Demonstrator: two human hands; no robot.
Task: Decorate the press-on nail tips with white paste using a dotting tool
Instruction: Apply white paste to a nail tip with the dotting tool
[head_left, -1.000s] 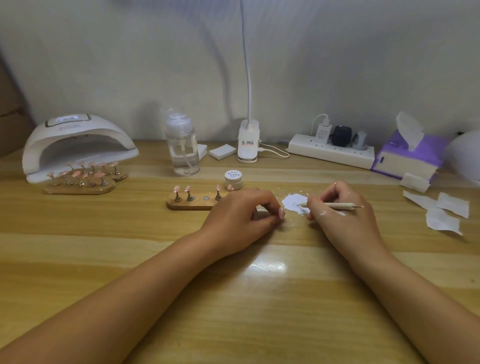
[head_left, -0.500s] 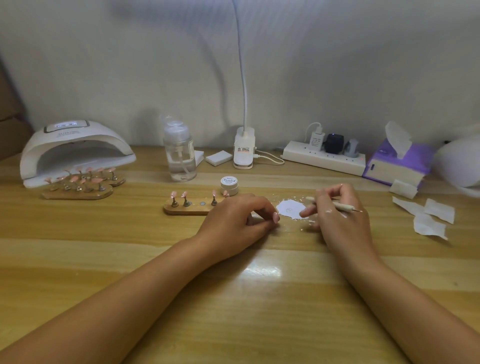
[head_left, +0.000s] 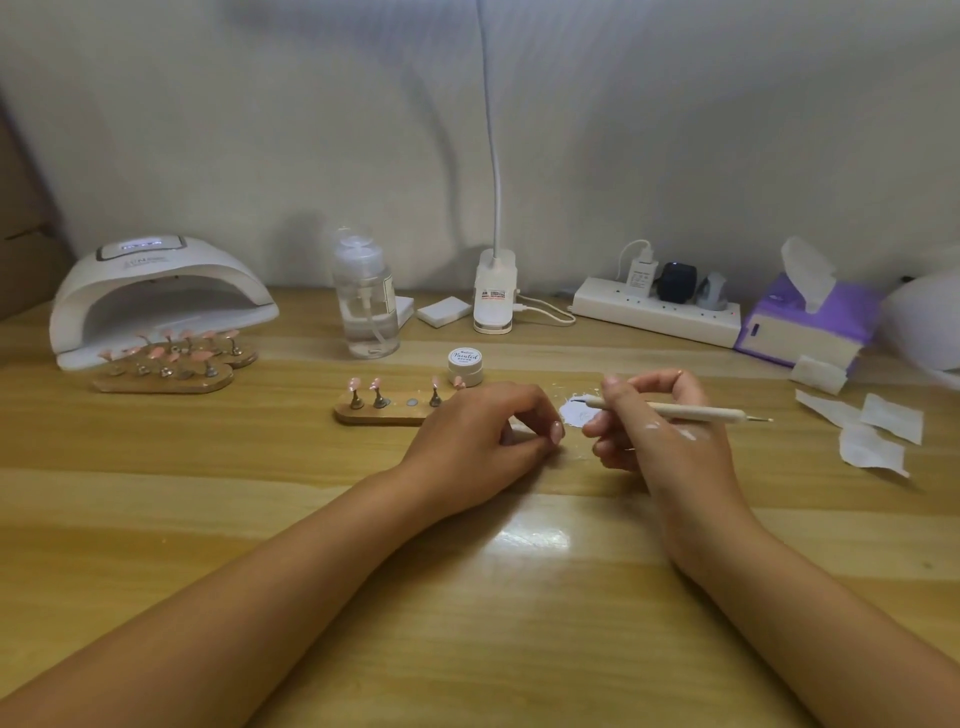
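Press-on nail tips (head_left: 161, 356), pink and mounted on stems, are recorded at ten o'clock on the worktop (head_left: 467, 597). They stand on two wooden bases at the mouth of the curing lamp (head_left: 156, 291), a placing judged to keep them ready for curing. A clear pump bottle (head_left: 366, 301) stands at eleven o'clock, well apart from the work.

Toward the centre a third wooden stand (head_left: 384, 413) carries four more tips. One socket (head_left: 412, 402) is seen bare between them. A small lidded jar (head_left: 464, 364) is set just behind the stand's right end, presumably the paste supply kept within reach.

The left hand (head_left: 483, 436) rests on the worktop in front of that end, with fingers curled and thumb brought to the fingertips. Its grip is narrow. Whether a tip from the bare socket is pinched there cannot be told, as the fingers hide it.

A white paste patch (head_left: 571, 415) lies between the hands. The right hand (head_left: 654, 431) holds the dotting tool (head_left: 691, 411) pen-fashion, the grip closed round the shaft and the far end pointing to three o'clock. The working end sits over the patch, which is judged to be a loading of paste before a tip is dotted. White smears (head_left: 670, 431) are noted on the back of this hand.

Cut wipes (head_left: 878, 426) lie at three o'clock and a tissue box (head_left: 800, 327) at two o'clock, judged to be placed for cleaning the tool.
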